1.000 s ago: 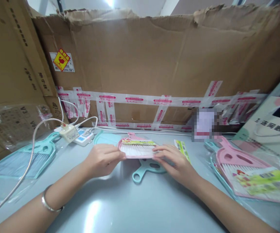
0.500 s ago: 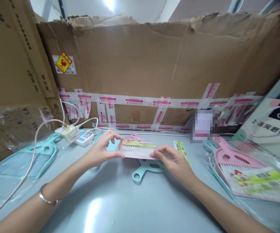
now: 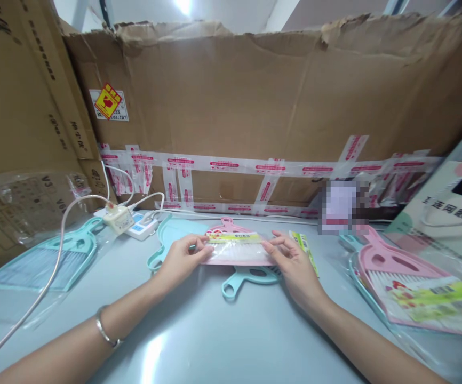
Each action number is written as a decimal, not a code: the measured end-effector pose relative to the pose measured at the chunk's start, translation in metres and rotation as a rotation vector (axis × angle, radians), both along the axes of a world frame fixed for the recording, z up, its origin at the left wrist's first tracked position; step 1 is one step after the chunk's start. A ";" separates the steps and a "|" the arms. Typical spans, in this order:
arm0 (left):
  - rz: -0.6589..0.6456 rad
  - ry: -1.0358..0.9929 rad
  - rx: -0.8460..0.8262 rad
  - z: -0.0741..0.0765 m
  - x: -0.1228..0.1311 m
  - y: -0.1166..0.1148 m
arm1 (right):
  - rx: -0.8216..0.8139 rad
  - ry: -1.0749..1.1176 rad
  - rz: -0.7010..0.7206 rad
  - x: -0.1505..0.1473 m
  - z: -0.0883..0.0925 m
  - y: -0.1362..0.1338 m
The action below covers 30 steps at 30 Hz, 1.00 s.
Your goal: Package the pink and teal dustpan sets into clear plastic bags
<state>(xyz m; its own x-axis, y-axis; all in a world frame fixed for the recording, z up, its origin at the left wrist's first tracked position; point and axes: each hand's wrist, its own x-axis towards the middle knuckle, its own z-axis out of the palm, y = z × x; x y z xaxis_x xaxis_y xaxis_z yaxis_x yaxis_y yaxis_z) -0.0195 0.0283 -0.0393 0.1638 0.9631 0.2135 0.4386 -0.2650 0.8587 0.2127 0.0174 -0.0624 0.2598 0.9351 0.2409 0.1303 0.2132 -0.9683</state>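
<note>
A pink dustpan-and-brush set (image 3: 237, 253) in a clear bag with a green-and-yellow label is held up between both hands, its wide edge facing me. My left hand (image 3: 185, 255) pinches its left corner, thumb in front. My right hand (image 3: 293, 258) grips the right corner between thumb and fingers. Below the set a turquoise brush (image 3: 245, 277) lies on the table, its bristles partly hidden by my right hand. Behind my left hand lies a turquoise dustpan (image 3: 175, 232), partly covered. A green label card (image 3: 305, 248) shows just beyond my right hand.
Bagged pink and turquoise sets (image 3: 407, 266) are stacked at the right. Another turquoise set (image 3: 55, 258) lies at the left, crossed by a white cable (image 3: 61, 234). A power strip (image 3: 143, 226) with a plug stands behind. Large cardboard boxes (image 3: 231, 106) wall off the table's back.
My left hand has closed from a spread hold to a pinch on the left corner. The pink set now lies straighter, its label more fully in sight, and the turquoise dustpan shows more.
</note>
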 end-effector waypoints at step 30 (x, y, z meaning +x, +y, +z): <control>-0.023 -0.483 -0.209 -0.002 0.004 -0.002 | -0.217 0.534 0.182 -0.006 0.021 -0.016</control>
<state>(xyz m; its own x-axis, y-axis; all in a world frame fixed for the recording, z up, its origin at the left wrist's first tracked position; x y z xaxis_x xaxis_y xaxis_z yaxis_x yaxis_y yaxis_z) -0.0157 0.0265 -0.0410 0.1156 0.9906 0.0731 -0.0243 -0.0708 0.9972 0.2071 0.0009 -0.0410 0.1239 0.9891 -0.0800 -0.4057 -0.0231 -0.9137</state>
